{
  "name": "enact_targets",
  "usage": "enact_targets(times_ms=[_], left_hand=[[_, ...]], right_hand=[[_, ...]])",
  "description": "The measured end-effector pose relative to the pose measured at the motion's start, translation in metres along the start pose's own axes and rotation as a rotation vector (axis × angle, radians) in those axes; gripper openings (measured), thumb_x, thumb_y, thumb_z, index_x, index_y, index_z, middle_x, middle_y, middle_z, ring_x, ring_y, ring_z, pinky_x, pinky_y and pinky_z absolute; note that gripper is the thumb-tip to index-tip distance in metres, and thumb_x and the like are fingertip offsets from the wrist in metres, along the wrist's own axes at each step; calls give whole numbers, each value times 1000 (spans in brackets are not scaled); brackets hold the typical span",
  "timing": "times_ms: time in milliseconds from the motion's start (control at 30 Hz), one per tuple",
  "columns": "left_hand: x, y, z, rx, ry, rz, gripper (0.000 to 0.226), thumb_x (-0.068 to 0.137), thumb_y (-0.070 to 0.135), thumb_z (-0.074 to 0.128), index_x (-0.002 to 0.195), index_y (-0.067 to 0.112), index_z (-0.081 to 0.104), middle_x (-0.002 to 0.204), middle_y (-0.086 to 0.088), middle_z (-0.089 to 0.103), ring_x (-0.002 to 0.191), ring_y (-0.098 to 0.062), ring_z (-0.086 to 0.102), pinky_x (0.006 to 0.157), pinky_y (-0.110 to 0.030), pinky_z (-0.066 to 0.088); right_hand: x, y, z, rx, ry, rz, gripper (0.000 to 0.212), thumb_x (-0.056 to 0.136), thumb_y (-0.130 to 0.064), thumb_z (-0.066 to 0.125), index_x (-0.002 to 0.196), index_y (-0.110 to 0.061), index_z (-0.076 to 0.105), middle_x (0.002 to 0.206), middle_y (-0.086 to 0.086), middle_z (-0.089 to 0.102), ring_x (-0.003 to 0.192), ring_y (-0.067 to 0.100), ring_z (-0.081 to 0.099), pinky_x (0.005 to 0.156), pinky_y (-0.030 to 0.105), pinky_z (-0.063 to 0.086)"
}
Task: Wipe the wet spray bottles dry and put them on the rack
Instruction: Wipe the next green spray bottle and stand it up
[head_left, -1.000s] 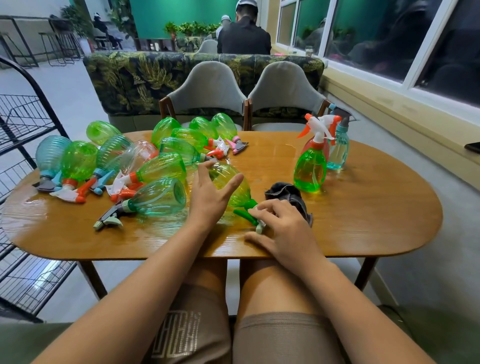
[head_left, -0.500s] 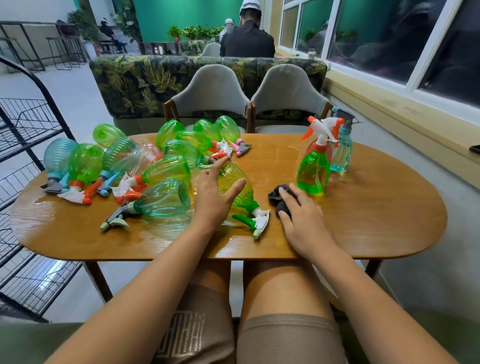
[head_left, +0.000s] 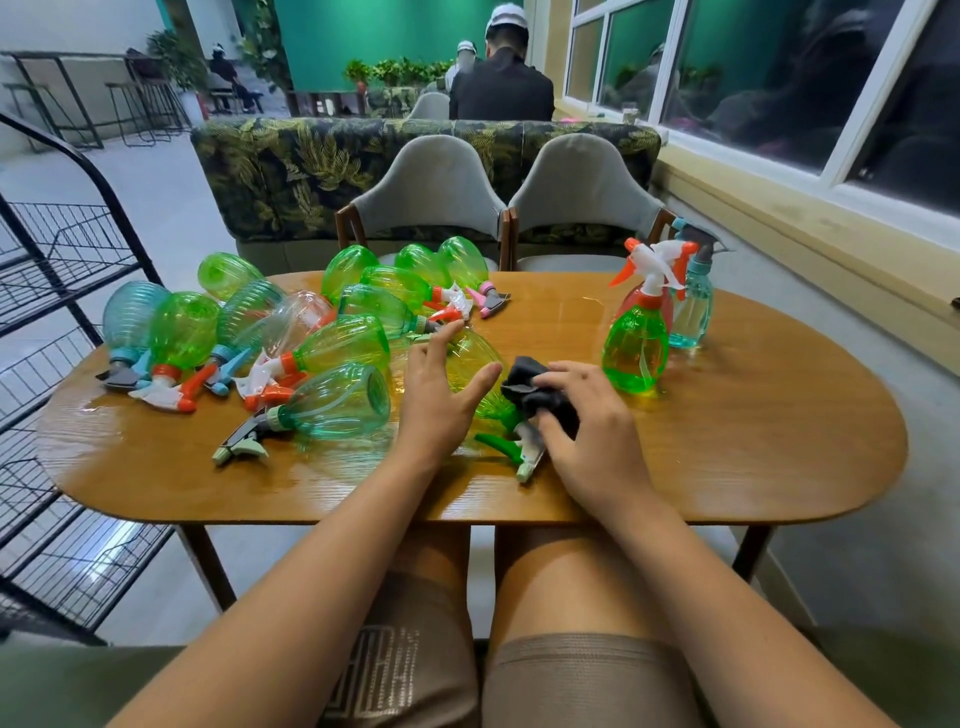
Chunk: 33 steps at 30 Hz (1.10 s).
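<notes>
A yellow-green spray bottle (head_left: 470, 364) lies on its side on the wooden table (head_left: 727, 457), its green-and-white trigger head pointing toward me. My left hand (head_left: 439, 395) rests on the bottle's body with the fingers spread. My right hand (head_left: 587, 421) grips a dark cloth (head_left: 535, 392) and holds it against the bottle's neck. Several more green, teal and clear spray bottles (head_left: 332, 400) lie on their sides across the table's left half. A black wire rack (head_left: 62, 322) stands at the left of the table.
Three upright spray bottles (head_left: 636, 348) stand at the back right of the table. Two grey chairs (head_left: 436, 208) and a leaf-patterned sofa back are behind the table. A person sits beyond the sofa. The window wall runs along the right.
My right hand reached to the dark cloth, took hold of it and brought it left onto the bottle's neck. My left hand stayed on the bottle.
</notes>
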<state>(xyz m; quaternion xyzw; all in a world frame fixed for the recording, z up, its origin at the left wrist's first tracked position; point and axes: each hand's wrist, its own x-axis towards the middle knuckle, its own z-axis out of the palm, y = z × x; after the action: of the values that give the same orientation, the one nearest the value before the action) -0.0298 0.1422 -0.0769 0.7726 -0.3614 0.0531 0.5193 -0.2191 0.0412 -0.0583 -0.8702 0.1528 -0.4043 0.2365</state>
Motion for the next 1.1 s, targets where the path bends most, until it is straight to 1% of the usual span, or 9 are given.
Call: enact_targets(times_ms=[100, 167, 233, 300, 400, 533, 667, 867, 1100], left_hand=[[0, -1, 1, -1, 2, 5, 68, 93, 61, 73, 152, 44, 43, 131, 4, 44, 123, -8, 39, 100, -31, 36], [0, -1, 1, -4, 4, 4, 68, 93, 61, 73, 152, 45, 43, 132, 4, 44, 124, -9, 40, 101, -31, 36], [0, -2, 1, -3, 11, 2, 68, 93, 62, 73, 152, 45, 43, 131, 4, 45, 125, -10, 41, 103, -33, 38], [0, -1, 0, 0, 16, 1, 68, 92, 62, 73, 151, 45, 43, 132, 4, 45, 126, -11, 41, 102, -33, 38], [-1, 0, 1, 5, 20, -1, 69, 92, 63, 73, 151, 46, 43, 130, 6, 44, 126, -12, 41, 102, -32, 37], [0, -1, 1, 4, 20, -1, 69, 92, 63, 73, 151, 45, 44, 129, 6, 44, 125, -12, 41, 101, -31, 36], [1, -1, 1, 7, 18, 1, 68, 92, 63, 73, 151, 45, 44, 129, 5, 43, 124, -12, 41, 101, -31, 36], [1, -3, 1, 1, 14, 10, 67, 92, 61, 73, 151, 45, 44, 130, 5, 45, 125, -13, 44, 100, -32, 39], [0, -4, 0, -10, 17, 12, 66, 92, 61, 74, 149, 46, 45, 130, 6, 45, 126, -16, 46, 101, -34, 41]], right_hand=[[-3, -4, 14, -12, -121, 25, 27, 94, -14, 72, 120, -20, 66, 151, -3, 52, 140, 10, 47, 115, 20, 37], [-6, -6, 21, -28, -166, 55, 32, 98, -15, 66, 128, -23, 59, 144, -2, 59, 132, 16, 56, 105, 30, 49], [-11, -8, 24, -67, -166, 75, 44, 99, -12, 63, 142, -22, 53, 132, -2, 65, 119, 17, 61, 94, 35, 54], [-18, -9, 24, -105, -156, 64, 49, 96, -5, 63, 142, -21, 54, 130, 0, 66, 117, 19, 62, 94, 39, 56], [-29, -9, 20, -142, -150, 39, 46, 93, 0, 64, 134, -19, 59, 139, 3, 65, 126, 22, 61, 100, 44, 56], [-45, -20, 21, -195, -123, -32, 46, 89, 4, 65, 131, -17, 64, 143, -1, 64, 135, 19, 56, 108, 41, 53], [-54, -29, 24, -126, -122, -110, 43, 90, 3, 63, 126, -18, 66, 142, -4, 64, 139, 15, 52, 118, 37, 43], [-53, -25, 21, -77, -184, -221, 39, 98, -4, 59, 134, -17, 66, 148, -5, 61, 144, 13, 49, 119, 34, 42], [-47, -3, 7, -66, -183, -142, 40, 93, -5, 59, 129, -18, 71, 141, -6, 66, 137, 13, 55, 115, 37, 45]])
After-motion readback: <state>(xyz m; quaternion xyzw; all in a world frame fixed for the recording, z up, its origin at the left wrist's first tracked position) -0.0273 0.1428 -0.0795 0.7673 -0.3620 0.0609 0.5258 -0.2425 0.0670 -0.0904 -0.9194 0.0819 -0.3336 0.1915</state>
